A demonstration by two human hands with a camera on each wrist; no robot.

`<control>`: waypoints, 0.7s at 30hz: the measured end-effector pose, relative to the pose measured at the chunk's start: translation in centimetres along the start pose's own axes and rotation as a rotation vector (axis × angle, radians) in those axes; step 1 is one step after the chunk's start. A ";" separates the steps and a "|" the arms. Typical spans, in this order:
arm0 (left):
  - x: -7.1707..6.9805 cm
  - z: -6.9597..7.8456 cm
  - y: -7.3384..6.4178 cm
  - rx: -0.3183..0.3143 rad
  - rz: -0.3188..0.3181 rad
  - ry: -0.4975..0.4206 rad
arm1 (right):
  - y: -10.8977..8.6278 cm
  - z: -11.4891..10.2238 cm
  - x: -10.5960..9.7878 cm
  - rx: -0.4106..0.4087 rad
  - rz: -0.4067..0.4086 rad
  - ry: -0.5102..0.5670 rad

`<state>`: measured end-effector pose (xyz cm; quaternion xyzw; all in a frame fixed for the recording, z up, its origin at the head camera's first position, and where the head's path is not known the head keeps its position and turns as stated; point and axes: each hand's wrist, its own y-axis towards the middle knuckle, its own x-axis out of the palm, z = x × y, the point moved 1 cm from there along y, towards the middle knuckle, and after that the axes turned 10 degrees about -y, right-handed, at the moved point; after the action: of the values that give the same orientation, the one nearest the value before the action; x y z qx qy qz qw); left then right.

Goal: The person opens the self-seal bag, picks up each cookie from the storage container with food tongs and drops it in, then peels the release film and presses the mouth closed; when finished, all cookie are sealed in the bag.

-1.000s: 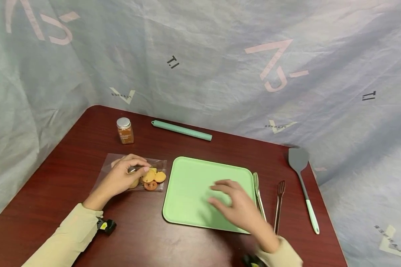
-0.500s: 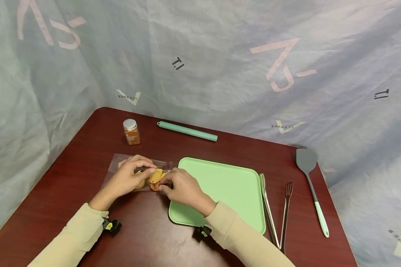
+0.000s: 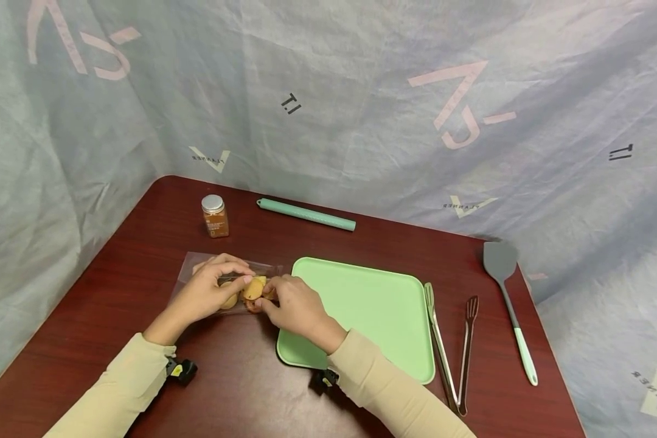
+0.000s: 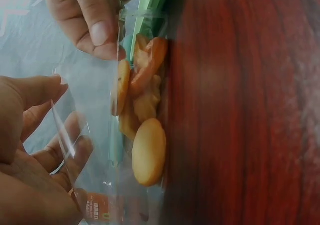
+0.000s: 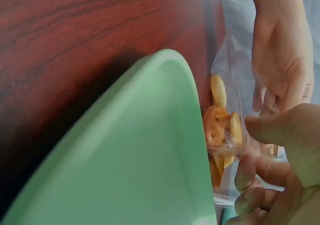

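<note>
A clear plastic bag (image 3: 188, 266) lies left of the green tray (image 3: 356, 304), with round golden biscuit-like pieces (image 4: 149, 152) and an orange-red slice (image 4: 150, 62) inside. My left hand (image 3: 210, 286) holds the bag's upper film between thumb and fingers, raising it above the food in the left wrist view. At the bag's right end, my right hand (image 3: 298, 307) pinches the film with thumb and forefinger. Its other fingers curl loosely, as the right wrist view shows. The right hand overlaps the tray's left edge in the head view and partly hides the food.
Behind the bag stands a spice jar (image 3: 215, 218) with a silver lid. A green rod (image 3: 306, 215) lies at the table's back. Right of the tray are metal tongs (image 3: 465, 359), spread apart, and a grey spatula (image 3: 500, 261) with a pale handle.
My right hand has moved left from over the tray to the bag's right end and taken hold of the film there. My left hand keeps its hold on the bag.
</note>
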<state>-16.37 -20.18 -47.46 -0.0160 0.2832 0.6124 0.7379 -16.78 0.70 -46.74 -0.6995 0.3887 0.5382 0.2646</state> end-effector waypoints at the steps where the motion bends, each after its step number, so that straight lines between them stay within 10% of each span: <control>1: 0.0 0.0 0.0 0.004 0.002 0.000 | 0.0 0.1 0.0 -0.006 -0.002 -0.002; 13: -0.2 -0.2 2.6 -0.044 -0.068 0.036 | -0.7 0.1 -0.1 -0.108 0.041 -0.051; 21: -0.2 -1.0 7.8 -0.180 -0.393 0.245 | -1.5 -0.6 -0.2 -0.166 0.078 -0.118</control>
<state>-23.89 -18.74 -45.67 -0.2105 0.3065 0.4731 0.7987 -15.29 1.14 -46.44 -0.6703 0.3534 0.6189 0.2069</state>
